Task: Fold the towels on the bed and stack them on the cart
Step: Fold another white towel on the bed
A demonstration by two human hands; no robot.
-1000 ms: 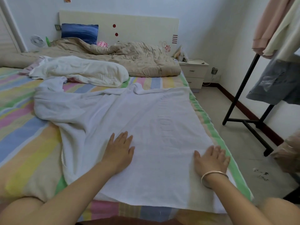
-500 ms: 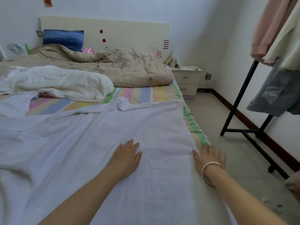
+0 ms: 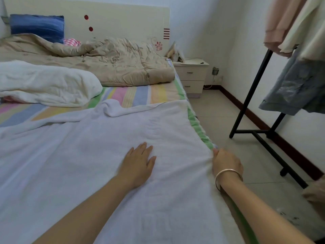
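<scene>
a white towel (image 3: 91, 155) lies spread over the striped bed (image 3: 137, 94). the left hand (image 3: 139, 164) presses flat on it, fingers splayed. the right hand (image 3: 226, 161) grips the towel's edge at the bed's side.

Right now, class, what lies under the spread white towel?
The striped sheet shows beyond the white towel and along its right edge. The left hand rests on top. Anything else beneath is covered.

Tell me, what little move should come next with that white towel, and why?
Probably lift the towel's right edge and fold it leftward. The right hand is curled on that edge at the bedside, the left hand lies flat pinning the white towel, which is spread and fairly smooth.
</scene>
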